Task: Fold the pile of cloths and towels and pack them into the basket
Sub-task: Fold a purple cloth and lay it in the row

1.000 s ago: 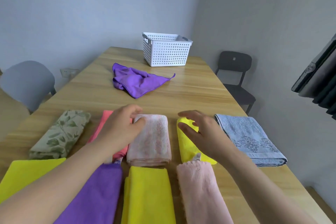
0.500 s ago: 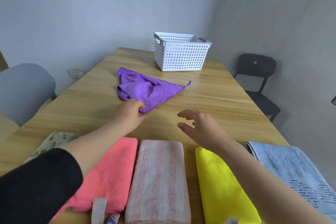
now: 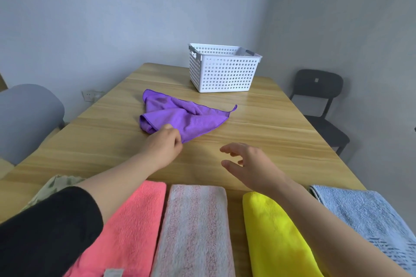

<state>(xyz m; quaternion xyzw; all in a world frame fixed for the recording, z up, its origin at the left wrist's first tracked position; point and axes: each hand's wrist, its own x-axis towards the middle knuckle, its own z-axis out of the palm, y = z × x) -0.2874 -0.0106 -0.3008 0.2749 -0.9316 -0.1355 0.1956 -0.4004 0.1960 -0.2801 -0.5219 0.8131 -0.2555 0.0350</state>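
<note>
A crumpled purple cloth (image 3: 182, 117) lies in the middle of the wooden table (image 3: 270, 132). My left hand (image 3: 165, 143) pinches its near edge. My right hand (image 3: 247, 164) hovers over bare wood to the right, fingers spread and holding nothing. A white perforated basket (image 3: 222, 72) stands at the far end. Folded cloths lie in a row at the near edge: a leaf-patterned one (image 3: 56, 184), coral (image 3: 135, 227), pale pink striped (image 3: 193, 231), yellow (image 3: 274, 236) and blue (image 3: 369, 218).
A grey chair (image 3: 27, 117) stands at the table's left side and a black chair (image 3: 319, 101) at the right. Grey walls close the room behind the table. A wall socket (image 3: 90, 95) sits low on the far wall.
Both hands left the folded pink striped towel and reached forward. My left hand arrived at the purple cloth and took hold of its near edge. The view tilted up.
</note>
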